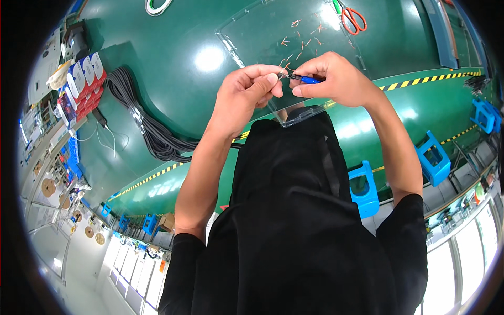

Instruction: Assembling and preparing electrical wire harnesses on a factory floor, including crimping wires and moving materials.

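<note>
Left hand (244, 90) pinches thin wire ends above the clear plastic tray (247, 29), right hand (336, 79) fingers clamped on a small blue-handled cutter (304, 79); any twitch could drop snipped strands off the green table (173, 63).

Bright overhead light glares in white patches off my green table (173, 68). Fisheye bending warps its striped edge, the rim darkens to black, and distant windows (462, 252) wash out.
</note>
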`<state>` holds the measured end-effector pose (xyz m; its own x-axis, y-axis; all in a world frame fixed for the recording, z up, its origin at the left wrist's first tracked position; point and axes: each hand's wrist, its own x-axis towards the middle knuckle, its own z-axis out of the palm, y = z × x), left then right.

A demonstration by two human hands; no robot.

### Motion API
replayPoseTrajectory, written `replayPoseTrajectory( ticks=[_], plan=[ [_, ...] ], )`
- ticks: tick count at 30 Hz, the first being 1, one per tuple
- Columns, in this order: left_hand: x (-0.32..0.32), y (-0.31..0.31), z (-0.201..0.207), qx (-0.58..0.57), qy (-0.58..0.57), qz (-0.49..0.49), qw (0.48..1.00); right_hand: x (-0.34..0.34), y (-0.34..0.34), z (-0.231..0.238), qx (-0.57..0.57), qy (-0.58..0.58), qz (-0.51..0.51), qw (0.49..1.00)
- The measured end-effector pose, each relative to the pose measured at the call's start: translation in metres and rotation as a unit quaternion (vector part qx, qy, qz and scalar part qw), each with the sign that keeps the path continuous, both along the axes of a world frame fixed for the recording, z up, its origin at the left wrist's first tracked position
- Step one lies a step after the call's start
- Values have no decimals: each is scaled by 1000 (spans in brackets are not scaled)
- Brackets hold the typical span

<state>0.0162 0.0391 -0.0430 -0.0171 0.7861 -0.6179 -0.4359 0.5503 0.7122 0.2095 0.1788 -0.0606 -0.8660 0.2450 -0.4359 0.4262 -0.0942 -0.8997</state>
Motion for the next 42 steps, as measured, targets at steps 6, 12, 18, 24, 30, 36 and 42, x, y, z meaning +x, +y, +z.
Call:
replayPoseTrajectory(
  ticks=[6,12,18,24,30,36,42],
  plan=[
    [-1,1,0,-13,21,-12,1000,-2,-6,-7,37,12,-17,999],
    [1,6,-15,-47,3,10,999,-2,-12,-20,62,-9,-34,997],
    [0,16,-60,-84,-57,23,995,-1,-26,-75,-38,-41,-109,993],
    [8,18,-84,-99,-20,75,992,-2,-14,-75,-127,-117,-216,961],
    [-1,13,-74,-82,-58,101,990,10,-5,-73,277,-138,-108,945],
    [-11,5,-60,-47,-71,134,987,7,13,-45,309,-232,-95,917],
    [-11,-2,-49,-12,-47,154,987,9,15,-38,349,-263,-78,896]
  ],
)
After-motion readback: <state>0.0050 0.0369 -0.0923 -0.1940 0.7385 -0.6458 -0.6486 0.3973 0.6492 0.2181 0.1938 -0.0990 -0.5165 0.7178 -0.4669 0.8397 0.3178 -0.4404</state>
